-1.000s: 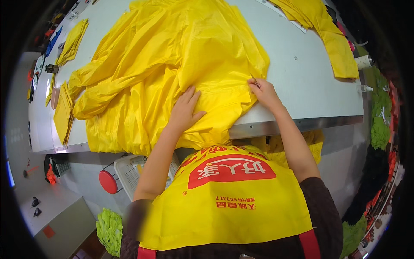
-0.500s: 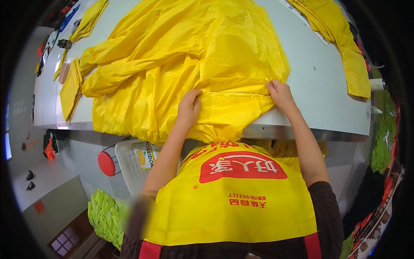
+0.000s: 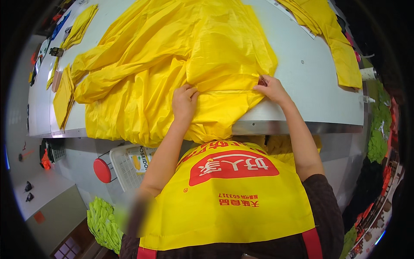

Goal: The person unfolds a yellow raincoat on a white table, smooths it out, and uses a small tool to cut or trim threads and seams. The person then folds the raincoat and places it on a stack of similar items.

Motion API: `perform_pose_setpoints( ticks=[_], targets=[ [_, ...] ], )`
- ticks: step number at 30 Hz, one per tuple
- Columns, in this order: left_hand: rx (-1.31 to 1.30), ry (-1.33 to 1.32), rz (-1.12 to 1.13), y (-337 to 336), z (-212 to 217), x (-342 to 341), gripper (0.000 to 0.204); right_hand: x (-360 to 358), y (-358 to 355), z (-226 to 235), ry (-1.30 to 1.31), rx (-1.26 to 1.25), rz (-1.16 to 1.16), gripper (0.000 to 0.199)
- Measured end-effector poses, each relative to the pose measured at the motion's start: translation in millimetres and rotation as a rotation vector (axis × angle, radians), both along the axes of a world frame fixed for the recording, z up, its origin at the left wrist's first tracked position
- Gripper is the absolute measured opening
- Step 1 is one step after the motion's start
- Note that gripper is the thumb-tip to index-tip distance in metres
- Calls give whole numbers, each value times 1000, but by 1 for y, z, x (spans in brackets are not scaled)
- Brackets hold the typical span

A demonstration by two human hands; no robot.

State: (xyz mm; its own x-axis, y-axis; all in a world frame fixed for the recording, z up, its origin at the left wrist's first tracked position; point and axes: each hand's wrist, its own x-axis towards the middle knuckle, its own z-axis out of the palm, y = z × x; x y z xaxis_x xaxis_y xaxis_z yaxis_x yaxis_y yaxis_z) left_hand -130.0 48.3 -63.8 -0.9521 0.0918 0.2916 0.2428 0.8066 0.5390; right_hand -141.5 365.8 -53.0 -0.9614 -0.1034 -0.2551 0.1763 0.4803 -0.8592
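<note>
Since the frame of one second ago, the left hand (image 3: 184,102) has changed from lying flat with fingers spread to curled inward, and a straighter crease runs across the cloth toward the right hand (image 3: 272,89); in my judgement the fold is now controlled from both ends rather than pressed down at one. The pale table (image 3: 319,97) carries the work, its metal front edge (image 3: 297,127) exposed to the right of the cloth. The yellow fabric (image 3: 228,47) lies heaped and wrinkled across the middle, its near part overhanging that edge and reaching the wearer's yellow apron (image 3: 228,211). Open table top separates it from the yellow cloth stack (image 3: 347,64) at far right, leaving the right arm sideways room. On the left, room is tighter: the folded yellow pieces (image 3: 64,98) lie just beside the heap. The left hand is closed, apparently pinching the fabric at the inner end of the crease. The right hand pinches the outer border between thumb and fingers. A small dark item (image 3: 262,80) shows at the right fingertips; its kind cannot be determined.
</note>
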Motion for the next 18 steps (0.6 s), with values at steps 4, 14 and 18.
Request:
perform_pose_setpoints(
  ticks=[4,14,18],
  targets=[
    [-33,46,-43,-1,-2,0,9,4,-9,3,106,200,128,20],
    [161,-233,82,-8,25,-4,12,18,55,-2,268,171,-385,26],
    [156,142,49,12,49,-38,21,21,156,-25,183,539,-610,45]
  ],
)
